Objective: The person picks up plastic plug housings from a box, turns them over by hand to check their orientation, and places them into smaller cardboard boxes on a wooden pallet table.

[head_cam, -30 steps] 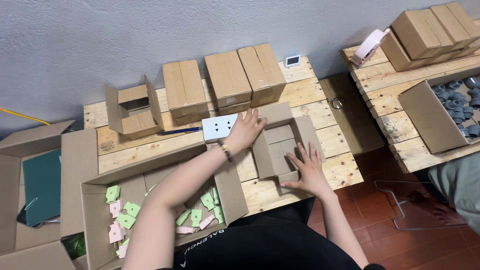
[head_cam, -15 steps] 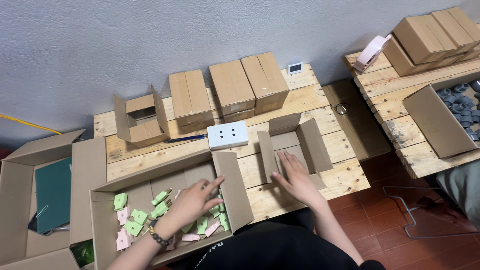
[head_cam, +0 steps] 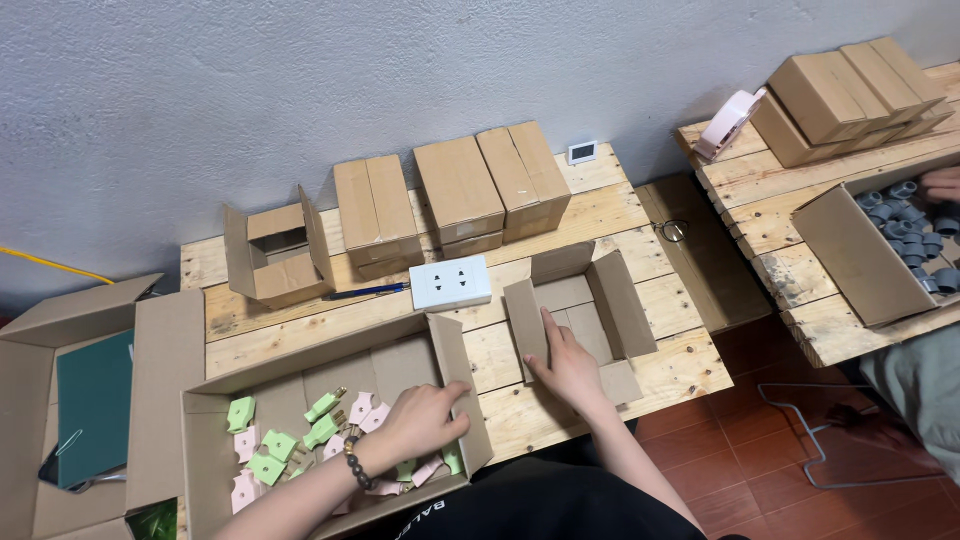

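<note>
My left hand [head_cam: 422, 420] reaches into a big open cardboard box [head_cam: 215, 420] full of several green and pink plugs [head_cam: 270, 455], fingers curled over the plugs at its right end. Whether it grips one is hidden. My right hand [head_cam: 566, 362] rests flat on the near flap of a small open cardboard box [head_cam: 608, 300] that looks empty. A white double socket [head_cam: 450, 283] lies on the wooden pallet table [head_cam: 660, 365] just behind both boxes.
Closed cardboard boxes [head_cam: 455, 195] line the wall, beside one open box [head_cam: 275, 250] and a blue pen [head_cam: 365, 291]. At right, another pallet table carries stacked boxes [head_cam: 845, 95], a pink tape dispenser [head_cam: 728, 122] and a box of grey parts [head_cam: 905, 225]; another person's hand [head_cam: 940, 183] is there.
My left hand has left the white socket, swung down into the plug box and moved to its right end. My right hand stays on the small box.
</note>
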